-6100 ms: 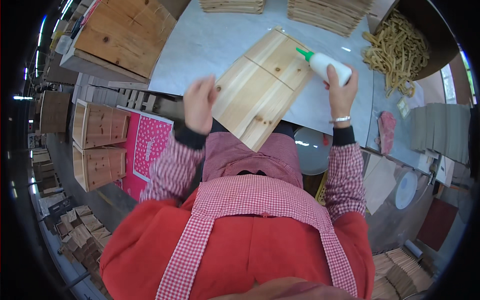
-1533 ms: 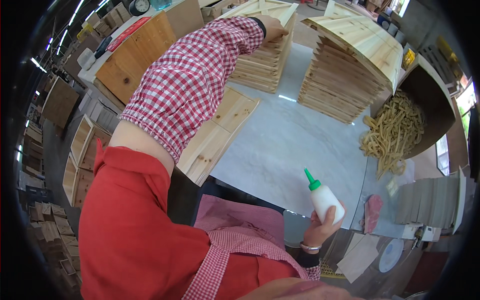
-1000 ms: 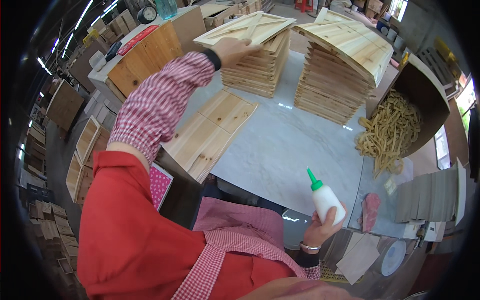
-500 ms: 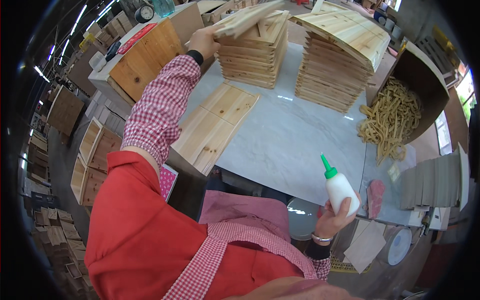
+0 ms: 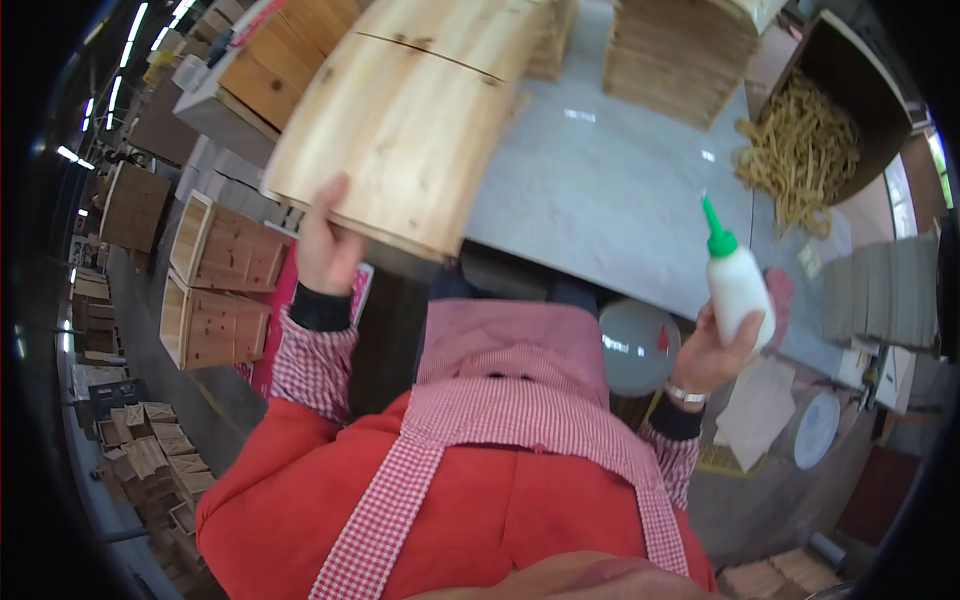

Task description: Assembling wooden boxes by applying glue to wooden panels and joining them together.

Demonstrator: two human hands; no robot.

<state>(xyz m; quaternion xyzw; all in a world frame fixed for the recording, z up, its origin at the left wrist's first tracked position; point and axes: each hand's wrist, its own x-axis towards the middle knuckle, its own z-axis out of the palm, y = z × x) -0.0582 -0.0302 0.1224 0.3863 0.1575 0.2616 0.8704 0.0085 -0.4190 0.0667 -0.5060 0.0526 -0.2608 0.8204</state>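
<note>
My left hand [image 5: 332,248] grips the near edge of a pale wooden panel [image 5: 400,140], thumb on top and fingers beneath. The panel has a dark seam across it and looks raised at the left side of the table, its far end running out of view. My right hand [image 5: 718,350] is wrapped round a white squeeze bottle [image 5: 740,295] with a green nozzle pointing up, just off the table's near right edge. Behind the panel, a stack of wooden pieces [image 5: 552,45] is mostly hidden.
A pale marble-look table [image 5: 610,190] lies ahead. On it stand another wooden stack [image 5: 680,65] and a tipped box [image 5: 885,110] spilling tan strips [image 5: 800,150]. Grey sheets [image 5: 880,300] stand at the right. Wooden boxes [image 5: 225,320] sit at the left, and a round grey lid or basin [image 5: 640,350] below the table edge.
My left hand has come back from the far left stack to the near edge of a panel, which now looks lifted. The bottle stays in my right hand. The view has shifted.
</note>
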